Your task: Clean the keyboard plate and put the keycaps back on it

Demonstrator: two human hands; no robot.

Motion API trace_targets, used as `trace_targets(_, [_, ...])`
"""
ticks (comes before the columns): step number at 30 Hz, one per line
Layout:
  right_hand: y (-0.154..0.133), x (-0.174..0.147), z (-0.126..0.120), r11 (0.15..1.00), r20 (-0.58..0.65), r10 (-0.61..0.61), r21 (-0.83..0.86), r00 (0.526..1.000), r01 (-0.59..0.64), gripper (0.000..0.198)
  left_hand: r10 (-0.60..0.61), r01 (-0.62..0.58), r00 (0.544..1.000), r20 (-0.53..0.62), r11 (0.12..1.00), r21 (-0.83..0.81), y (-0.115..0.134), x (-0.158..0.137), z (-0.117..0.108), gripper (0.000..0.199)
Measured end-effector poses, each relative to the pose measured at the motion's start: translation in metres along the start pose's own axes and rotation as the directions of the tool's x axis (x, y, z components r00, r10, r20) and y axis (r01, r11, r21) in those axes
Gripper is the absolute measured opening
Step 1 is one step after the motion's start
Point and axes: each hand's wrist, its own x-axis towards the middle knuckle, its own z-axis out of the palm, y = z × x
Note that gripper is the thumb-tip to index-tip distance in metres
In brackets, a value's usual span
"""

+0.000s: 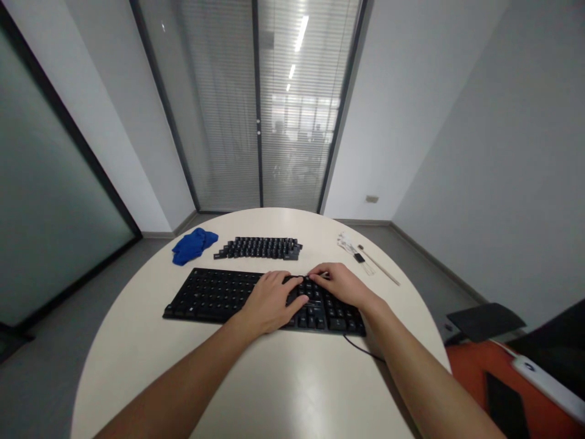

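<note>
A black keyboard lies on the round table with its cable leaving the near edge. Keycaps cover its right part, while the left part shows bare key positions. My left hand rests over the keyboard's middle, fingers apart, index fingertip and thumb on the keys. At the far edge, my right hand has thumb and forefinger brought close together by the keys; whatever is between them is too small to name. Behind the keyboard, loose black keycaps stand in neat rows.
A crumpled blue cloth lies at the table's far left. On the right are a clear plastic bag, a small wire tool with a black middle and a thin stick-like brush. An orange chair stands beyond the table.
</note>
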Motion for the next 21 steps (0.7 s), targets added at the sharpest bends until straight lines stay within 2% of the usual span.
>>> trace_targets(4, [-0.019, -0.006, 0.003, 0.988, -0.046, -0.073, -0.137, 0.996, 0.066, 0.029, -0.032, 0.030, 0.998, -0.047, 0.999, -0.037, -0.001, 0.000, 0.003, 0.036])
trace_targets(7, [-0.035, -0.013, 0.011, 0.963, 0.004, -0.165, -0.213, 0.986, 0.162, 0.043, -0.077, 0.072, 0.994, -0.083, 0.995, -0.065, -0.002, 0.000, 0.004, 0.030])
trace_targets(9, [-0.043, -0.016, 0.018, 0.952, 0.052, -0.150, -0.263, 0.987, 0.158, 0.048, -0.096, 0.089, 0.989, -0.109, 0.994, -0.070, -0.002, 0.000, 0.003, 0.028])
trace_targets(12, [-0.047, -0.018, 0.025, 0.948, 0.092, -0.092, -0.298, 0.992, 0.115, 0.043, -0.127, 0.120, 0.983, -0.131, 0.991, -0.061, -0.001, -0.001, 0.001, 0.027])
trace_targets(16, [-0.041, -0.017, 0.021, 0.946, 0.070, -0.062, -0.315, 0.996, 0.081, 0.038, -0.168, 0.169, 0.977, -0.129, 0.986, 0.001, -0.001, -0.002, -0.002, 0.026])
trace_targets(21, [-0.025, -0.017, 0.005, 0.933, 0.018, 0.020, -0.359, 1.000, -0.013, 0.035, -0.193, 0.200, 0.974, -0.117, 0.978, 0.059, -0.004, -0.005, 0.000, 0.030])
